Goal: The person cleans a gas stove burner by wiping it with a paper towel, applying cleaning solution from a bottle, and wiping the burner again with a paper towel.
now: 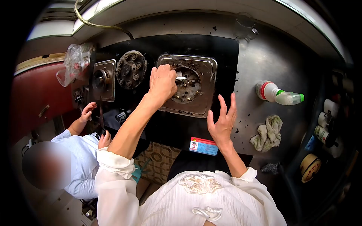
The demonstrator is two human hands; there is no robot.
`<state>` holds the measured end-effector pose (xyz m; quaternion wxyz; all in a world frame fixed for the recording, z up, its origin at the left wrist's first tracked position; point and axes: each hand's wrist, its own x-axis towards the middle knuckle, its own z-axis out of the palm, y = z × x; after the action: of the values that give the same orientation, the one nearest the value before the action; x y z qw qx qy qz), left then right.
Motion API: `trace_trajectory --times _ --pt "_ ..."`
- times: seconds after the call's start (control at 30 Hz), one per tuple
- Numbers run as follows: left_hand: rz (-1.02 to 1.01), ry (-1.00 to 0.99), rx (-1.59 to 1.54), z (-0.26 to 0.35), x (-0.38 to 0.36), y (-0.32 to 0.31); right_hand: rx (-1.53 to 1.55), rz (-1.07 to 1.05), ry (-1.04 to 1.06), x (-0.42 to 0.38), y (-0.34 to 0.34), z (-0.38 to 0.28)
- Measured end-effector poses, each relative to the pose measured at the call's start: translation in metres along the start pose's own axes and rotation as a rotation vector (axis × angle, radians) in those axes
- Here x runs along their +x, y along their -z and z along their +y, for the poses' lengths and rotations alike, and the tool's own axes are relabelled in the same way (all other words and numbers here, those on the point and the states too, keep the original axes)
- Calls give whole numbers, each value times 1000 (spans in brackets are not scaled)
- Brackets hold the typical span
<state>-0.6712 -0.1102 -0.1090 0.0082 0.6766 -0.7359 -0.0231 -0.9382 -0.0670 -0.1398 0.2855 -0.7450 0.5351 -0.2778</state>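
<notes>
My left hand (163, 83) is closed round a small white-tipped tool (180, 78), most of it hidden in my fingers, over the left part of a greasy square burner tray (208, 84). Below the tool lies the dirty round burner base (188, 90) with small brass nozzles. My right hand (222, 126) is held with spread fingers just off the tray's lower right corner and holds nothing. A sooty round burner plate (131, 70) rests left of the tray on the black stove top (228, 56).
On the metal counter (247, 79) are a spray bottle (279, 94), a crumpled rag (267, 133) and a glass mug (245, 26). Another person (81, 162) is at the lower left, hands near a second burner (103, 80). A plastic bag (75, 62) sits upper left.
</notes>
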Motion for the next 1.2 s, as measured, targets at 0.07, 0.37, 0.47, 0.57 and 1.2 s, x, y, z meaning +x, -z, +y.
trace_trajectory --times 0.07,0.37,0.47,0.57,1.2 --pt "12 58 -31 4 -3 5 0 4 1 0 1 -2" --pt "269 620 -457 -9 -44 32 23 -5 0 1 0 0" --pt "315 466 -504 -6 -25 32 19 -20 -13 1 1 -1" --pt "331 267 -369 3 -4 44 16 -16 -3 1 0 -1" --pt "-342 -78 -21 28 30 16 -25 -32 -10 2 2 -6"
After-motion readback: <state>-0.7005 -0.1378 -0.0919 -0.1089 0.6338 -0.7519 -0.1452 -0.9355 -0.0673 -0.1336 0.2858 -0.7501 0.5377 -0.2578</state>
